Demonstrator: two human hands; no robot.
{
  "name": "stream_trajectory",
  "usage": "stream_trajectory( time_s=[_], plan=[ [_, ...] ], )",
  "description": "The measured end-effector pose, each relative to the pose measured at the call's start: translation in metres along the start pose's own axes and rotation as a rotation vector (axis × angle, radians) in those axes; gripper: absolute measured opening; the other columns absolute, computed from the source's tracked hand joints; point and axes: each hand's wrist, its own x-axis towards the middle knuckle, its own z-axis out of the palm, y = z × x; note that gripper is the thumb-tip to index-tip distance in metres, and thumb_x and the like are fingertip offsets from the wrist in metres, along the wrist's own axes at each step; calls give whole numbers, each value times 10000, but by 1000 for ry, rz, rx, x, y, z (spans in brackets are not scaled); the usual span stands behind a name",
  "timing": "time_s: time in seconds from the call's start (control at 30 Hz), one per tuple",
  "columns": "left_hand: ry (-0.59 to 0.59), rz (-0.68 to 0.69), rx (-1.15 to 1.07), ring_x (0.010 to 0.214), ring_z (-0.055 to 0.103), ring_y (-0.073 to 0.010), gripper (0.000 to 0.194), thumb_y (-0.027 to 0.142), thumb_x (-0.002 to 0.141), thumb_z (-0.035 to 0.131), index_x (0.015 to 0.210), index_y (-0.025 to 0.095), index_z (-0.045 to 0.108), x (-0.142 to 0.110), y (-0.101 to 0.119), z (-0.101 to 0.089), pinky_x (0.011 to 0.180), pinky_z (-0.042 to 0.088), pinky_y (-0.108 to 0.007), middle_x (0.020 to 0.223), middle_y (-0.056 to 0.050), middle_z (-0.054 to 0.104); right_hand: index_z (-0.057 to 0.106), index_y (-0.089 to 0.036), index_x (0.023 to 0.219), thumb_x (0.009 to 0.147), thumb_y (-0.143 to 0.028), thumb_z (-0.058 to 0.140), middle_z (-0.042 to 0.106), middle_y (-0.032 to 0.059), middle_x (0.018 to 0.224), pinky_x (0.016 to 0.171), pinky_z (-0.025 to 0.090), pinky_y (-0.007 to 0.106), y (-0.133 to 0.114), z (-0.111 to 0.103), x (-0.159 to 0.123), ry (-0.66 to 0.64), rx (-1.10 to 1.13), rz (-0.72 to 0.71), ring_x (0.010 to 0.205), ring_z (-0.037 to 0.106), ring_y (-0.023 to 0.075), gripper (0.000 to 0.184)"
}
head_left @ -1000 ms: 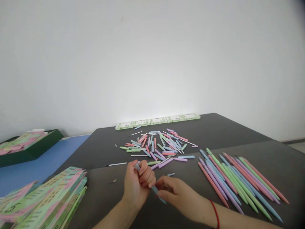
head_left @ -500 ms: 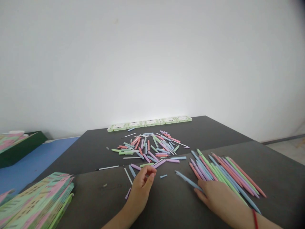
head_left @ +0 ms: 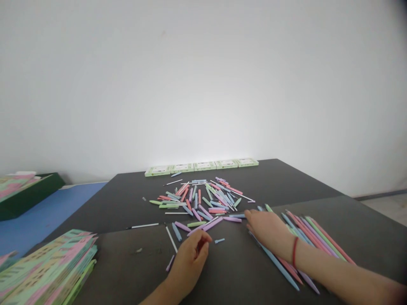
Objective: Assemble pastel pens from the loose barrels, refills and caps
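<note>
My left hand (head_left: 192, 260) rests at the table's near middle, fingers curled toward the thumb; whatever they may hold is hidden. Beside it lie a white pen refill (head_left: 171, 238), a small purple piece (head_left: 170, 263) and a small blue plug-like piece (head_left: 219, 240). Palm down, my right hand (head_left: 270, 233) stretches over a row of pastel pens (head_left: 321, 237), partly covering them. Its fingers are extended, the tips at the end of a blue pen barrel (head_left: 238, 216). A blue pen (head_left: 280, 267) lies at the row's left side, under the hand.
A heap of pastel pen parts and refills (head_left: 197, 199) spreads across the dark table (head_left: 127, 250). Flat green-white boxes (head_left: 204, 166) line the back edge by the wall. Printed packages (head_left: 47, 267) are stacked at near left; a dark green bin (head_left: 32, 195) stands on a blue surface beyond.
My right hand has moved forward and left, from the near end of the pens to the blue barrel. The blue pen has been let go beside the row. My left hand has shifted slightly nearer.
</note>
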Motion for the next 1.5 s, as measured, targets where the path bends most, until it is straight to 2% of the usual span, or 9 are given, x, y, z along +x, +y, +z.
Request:
stream_trajectory(
  time_s=[0.33,0.47,0.6,0.7,0.8,1.0,1.2,1.33,1.5],
  plan=[
    [-14,-34,-3,680,487,-177,108,194,848,489,822,206,593,0,-1,0,651,345,-266,743,-4,550,637,-64,914,805,-32,484,645,227,993,726,458,369,7,14,49,6,188,-14,886,648,309,190],
    [10,-51,-143,706,486,-170,157,231,873,489,987,213,595,-3,-2,3,666,364,-261,789,-5,535,634,-152,813,835,-198,503,652,62,786,625,446,258,3,3,43,-60,412,-117,716,618,183,141],
    [41,-44,-359,742,479,-162,343,309,877,531,1214,244,516,-6,3,4,674,383,-254,887,-14,518,602,-190,859,858,-300,467,537,-44,615,465,380,173,-23,0,21,-302,926,-268,499,475,88,174],
    [45,64,-391,787,489,-179,225,316,884,532,1069,226,623,-8,14,1,708,385,-266,865,-24,520,582,-178,842,796,-236,517,540,-38,677,500,395,180,-46,4,4,-449,1354,-362,538,464,87,98],
    [42,156,-268,776,493,-187,152,289,872,560,899,212,688,-12,27,-3,704,378,-270,796,-28,515,580,-181,818,748,-150,532,577,-20,754,612,429,216,-59,6,-7,-267,1329,-430,667,520,124,90],
    [10,258,-108,649,476,-155,179,204,838,603,973,257,708,-18,35,-7,585,353,-248,796,-36,529,563,-203,841,705,-31,501,594,5,876,790,415,265,-59,9,-17,81,1167,-454,862,544,168,228],
    [2,263,-72,644,486,-153,174,200,816,625,954,256,714,-18,33,-6,591,357,-246,781,-33,555,577,-214,881,754,-58,524,601,9,897,770,412,265,-51,11,-21,137,1042,-470,862,551,171,208],
    [50,76,-181,620,470,-149,114,263,830,597,871,212,689,-12,23,-6,569,340,-238,723,-17,556,591,-212,872,769,-92,561,612,-9,846,707,407,244,-42,6,-24,87,1054,-351,794,554,157,162],
    [-50,-80,-254,584,446,-133,151,325,797,633,836,181,658,-4,5,-3,542,328,-223,667,7,545,597,-201,881,837,-200,560,567,-15,738,614,392,239,-36,5,-29,105,1141,-184,697,526,148,58]
  ],
)
